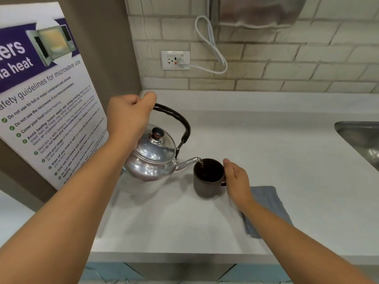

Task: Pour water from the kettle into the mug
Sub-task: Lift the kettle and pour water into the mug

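Note:
A shiny metal kettle (150, 160) with a black arched handle and a black lid knob hangs tilted above the white counter (287, 160). My left hand (128, 116) is closed around the handle's left end. The spout tip sits over the rim of a dark brown mug (207, 179), and a thin stream of water falls into it. The mug stands upright on the counter. My right hand (235, 180) is wrapped around the mug's right side, at its handle.
A folded blue-grey cloth (266, 203) lies right of the mug, under my right forearm. A steel sink (361, 140) is at the right edge. A microwave safety poster (45, 99) leans at the left. A wall socket (175, 60) with a white cord is behind.

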A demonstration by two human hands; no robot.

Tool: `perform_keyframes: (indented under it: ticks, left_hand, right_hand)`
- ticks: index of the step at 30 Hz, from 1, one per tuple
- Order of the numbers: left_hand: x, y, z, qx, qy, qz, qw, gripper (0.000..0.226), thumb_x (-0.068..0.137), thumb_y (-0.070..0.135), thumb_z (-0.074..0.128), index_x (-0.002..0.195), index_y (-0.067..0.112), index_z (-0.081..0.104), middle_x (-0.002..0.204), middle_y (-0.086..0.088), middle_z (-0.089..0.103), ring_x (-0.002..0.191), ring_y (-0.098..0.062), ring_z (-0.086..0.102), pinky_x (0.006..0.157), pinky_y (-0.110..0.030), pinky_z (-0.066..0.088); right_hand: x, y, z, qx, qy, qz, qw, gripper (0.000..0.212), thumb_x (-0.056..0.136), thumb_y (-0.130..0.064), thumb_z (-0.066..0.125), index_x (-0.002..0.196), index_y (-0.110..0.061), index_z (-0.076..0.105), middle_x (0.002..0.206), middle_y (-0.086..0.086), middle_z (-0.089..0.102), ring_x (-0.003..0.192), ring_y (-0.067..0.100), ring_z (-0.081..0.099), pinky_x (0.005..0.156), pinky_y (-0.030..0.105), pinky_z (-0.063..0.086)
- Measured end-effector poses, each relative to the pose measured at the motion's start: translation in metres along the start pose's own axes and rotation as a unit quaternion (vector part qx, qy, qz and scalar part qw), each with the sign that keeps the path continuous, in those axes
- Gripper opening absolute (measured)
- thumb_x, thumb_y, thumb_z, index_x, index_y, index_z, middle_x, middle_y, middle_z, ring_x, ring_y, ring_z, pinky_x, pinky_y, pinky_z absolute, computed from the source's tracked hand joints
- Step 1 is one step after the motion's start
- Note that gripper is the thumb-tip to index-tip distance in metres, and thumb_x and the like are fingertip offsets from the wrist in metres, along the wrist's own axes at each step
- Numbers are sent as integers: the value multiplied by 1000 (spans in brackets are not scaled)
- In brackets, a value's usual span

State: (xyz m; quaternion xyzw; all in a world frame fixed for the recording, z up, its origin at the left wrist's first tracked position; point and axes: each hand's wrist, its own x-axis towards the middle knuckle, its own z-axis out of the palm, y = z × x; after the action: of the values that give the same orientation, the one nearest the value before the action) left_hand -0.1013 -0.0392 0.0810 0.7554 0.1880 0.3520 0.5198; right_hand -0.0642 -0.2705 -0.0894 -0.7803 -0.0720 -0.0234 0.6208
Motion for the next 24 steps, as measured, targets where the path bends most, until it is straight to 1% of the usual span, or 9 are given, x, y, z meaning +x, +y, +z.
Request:
perform_keyframes:
  ticks: [7, 11, 12, 15, 16, 17, 20, 21, 24]
  left_hand:
    - [0, 12, 7, 56, -34, 65, 996, 41, 67, 37, 57, 34, 20, 42, 28, 8, 21, 31, -6, 19, 47, -25, 27]
    - [2, 19, 8, 68, -39, 76, 994, 40, 67, 36, 58, 35, 18, 42, 29, 7, 23, 32, -12, 27, 47, -27, 32]
    - [2, 20, 8, 72, -41, 74, 994, 40, 67, 36, 58, 36, 17, 42, 30, 7, 24, 33, -15, 30, 46, -27, 32]
    - [5, 26, 8, 84, -42, 73, 993, 39, 67, 36, 59, 40, 15, 41, 33, 6, 24, 41, -36, 43, 47, -31, 34]
    - [6, 27, 8, 88, -42, 79, 992, 39, 66, 37, 59, 41, 14, 41, 34, 6, 24, 43, -38, 43, 48, -33, 35]
    - [6, 28, 8, 92, -42, 87, 991, 38, 66, 37, 59, 41, 14, 41, 34, 6, 24, 42, -36, 40, 50, -34, 36]
    - [7, 31, 7, 108, -50, 107, 987, 39, 68, 35, 58, 36, 18, 42, 30, 7, 25, 35, -12, 26, 52, -29, 35]
    - [7, 32, 7, 112, -52, 109, 986, 40, 69, 35, 58, 36, 19, 43, 29, 7, 26, 34, -9, 24, 52, -29, 35]
    - [8, 36, 7, 124, -56, 115, 984, 39, 67, 36, 58, 36, 20, 42, 29, 7, 25, 34, -9, 22, 52, -28, 31]
  right_hand:
    - [-1, -1, -2, -3, -4, -1, 1000, 56, 101, -34, 38, 61, 4, 34, 61, 11, 36, 59, 19, 35, 60, 34, 36]
    - [0, 0, -3, -2, -7, 3, 1000, 55, 101, -34, 38, 60, 2, 36, 60, 10, 37, 59, 20, 37, 60, 36, 39]
    - [0, 0, -3, -1, -8, 3, 1000, 55, 101, -34, 38, 60, 2, 35, 60, 10, 36, 59, 20, 36, 61, 36, 39]
    - [0, 0, -3, -4, -10, 2, 1000, 56, 101, -35, 38, 61, 3, 33, 61, 10, 36, 59, 20, 35, 61, 35, 38]
    - [0, 0, -3, -3, -11, 1, 1000, 56, 101, -35, 38, 61, 4, 33, 61, 10, 36, 59, 20, 35, 61, 35, 38]
    - [0, 0, -3, -2, -11, 1, 1000, 56, 101, -35, 38, 62, 5, 33, 61, 10, 37, 60, 20, 35, 61, 36, 38]
    - [0, 1, -3, -5, -11, 0, 1000, 56, 101, -35, 37, 61, 5, 34, 62, 10, 37, 60, 21, 37, 62, 36, 40]
    - [0, 1, -3, -7, -12, 0, 1000, 56, 101, -35, 37, 61, 4, 34, 62, 10, 37, 60, 21, 37, 62, 36, 40]
    - [1, 1, -4, -5, -13, 4, 1000, 57, 101, -36, 38, 61, 5, 35, 62, 11, 38, 61, 22, 37, 63, 37, 41]
